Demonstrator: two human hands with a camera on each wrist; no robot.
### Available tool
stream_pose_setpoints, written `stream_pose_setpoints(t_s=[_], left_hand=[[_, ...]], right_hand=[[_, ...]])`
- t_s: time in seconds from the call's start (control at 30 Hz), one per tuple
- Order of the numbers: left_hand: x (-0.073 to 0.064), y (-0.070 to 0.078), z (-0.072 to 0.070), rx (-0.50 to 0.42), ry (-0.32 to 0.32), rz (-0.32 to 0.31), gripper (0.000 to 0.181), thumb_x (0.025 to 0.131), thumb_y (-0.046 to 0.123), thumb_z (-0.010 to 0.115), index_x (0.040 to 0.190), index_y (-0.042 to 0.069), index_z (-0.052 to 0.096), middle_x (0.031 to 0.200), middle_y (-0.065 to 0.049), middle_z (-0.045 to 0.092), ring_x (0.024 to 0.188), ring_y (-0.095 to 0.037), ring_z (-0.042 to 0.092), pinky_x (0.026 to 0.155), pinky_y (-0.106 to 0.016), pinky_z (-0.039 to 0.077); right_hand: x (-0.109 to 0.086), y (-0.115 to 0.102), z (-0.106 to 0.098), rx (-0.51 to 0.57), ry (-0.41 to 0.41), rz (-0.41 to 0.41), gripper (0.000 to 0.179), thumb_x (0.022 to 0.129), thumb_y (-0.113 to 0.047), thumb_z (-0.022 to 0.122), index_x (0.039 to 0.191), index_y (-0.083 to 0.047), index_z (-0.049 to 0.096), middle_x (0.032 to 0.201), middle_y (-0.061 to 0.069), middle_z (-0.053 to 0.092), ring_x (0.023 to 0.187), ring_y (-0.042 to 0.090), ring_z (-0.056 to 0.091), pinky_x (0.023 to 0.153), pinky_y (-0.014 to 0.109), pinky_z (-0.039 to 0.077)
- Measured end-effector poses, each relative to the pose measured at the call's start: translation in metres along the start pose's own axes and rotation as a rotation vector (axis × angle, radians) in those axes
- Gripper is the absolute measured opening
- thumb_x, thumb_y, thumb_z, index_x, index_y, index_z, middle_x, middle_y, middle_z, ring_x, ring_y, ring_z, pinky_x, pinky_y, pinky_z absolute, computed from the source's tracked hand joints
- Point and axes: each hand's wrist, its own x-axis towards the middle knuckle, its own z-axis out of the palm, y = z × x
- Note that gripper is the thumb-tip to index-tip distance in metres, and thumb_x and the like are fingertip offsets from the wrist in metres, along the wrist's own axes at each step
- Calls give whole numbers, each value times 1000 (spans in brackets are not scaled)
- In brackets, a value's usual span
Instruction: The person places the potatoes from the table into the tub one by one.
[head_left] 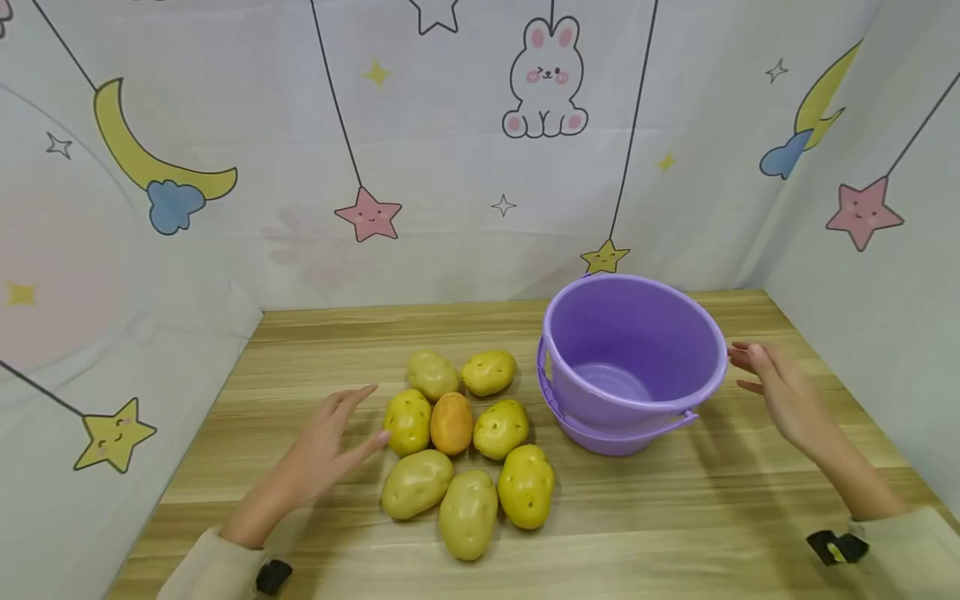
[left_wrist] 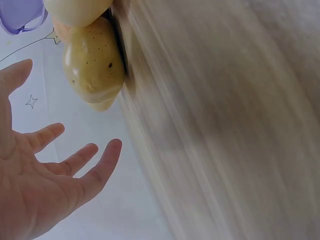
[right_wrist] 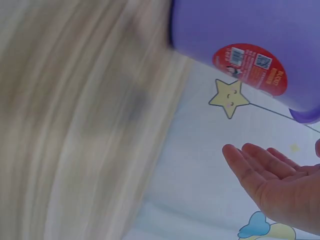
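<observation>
Two cream-coloured fabric sleeves lie closest to the camera along the bottom edge, with a small black fitting at each cuff.

Beyond them, a close cluster of eight smooth, rounded, potato-shaped pieces lies left of centre on the table. A single orange-brown oval piece sits in the middle, ringed by four bright yellow dimpled pieces and three paler, greenish-yellow pieces.

The person's left hand is just beside the cluster's left side, fingers apart, thumb pointing toward the leftmost yellow piece; its grip is wide and holds nothing, and the left wrist view shows the palm apart from the pieces.

Just right of the cluster stands a purple plastic bucket, upright, mouth facing up and inner base visible. Its purple handle hangs down the left and front, and a red oval printed label shows on its wall.

The person's right hand is near the bucket's right side, fingers loosely extended, its grip relaxed and holding nothing.

Everything stands on a wood-grain table, enclosed by white fabric curtains printed with moons, stars and a rabbit.
</observation>
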Motion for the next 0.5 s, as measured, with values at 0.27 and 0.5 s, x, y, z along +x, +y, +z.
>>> stream_pose_setpoints(t_s=[0.27, 0.5], left_hand=[[7, 4, 2, -7, -16, 1, 70, 96, 47, 63, 152, 12, 39, 137, -20, 47, 104, -36, 60, 83, -53, 53], [15, 7, 8, -56, -25, -52, 76, 90, 51, 70, 149, 11, 44, 139, -21, 45, 111, -40, 57, 80, -44, 56]], right_hand=[[15, -17, 1, 51, -18, 56, 57, 111, -31, 26, 145, 13, 35, 138, 36, 46, 109, -9, 50, 82, 13, 50], [28, -28, 4, 130, -27, 59, 58, 110, -32, 28, 149, 12, 29, 141, 38, 41, 107, -11, 50, 81, 11, 49]])
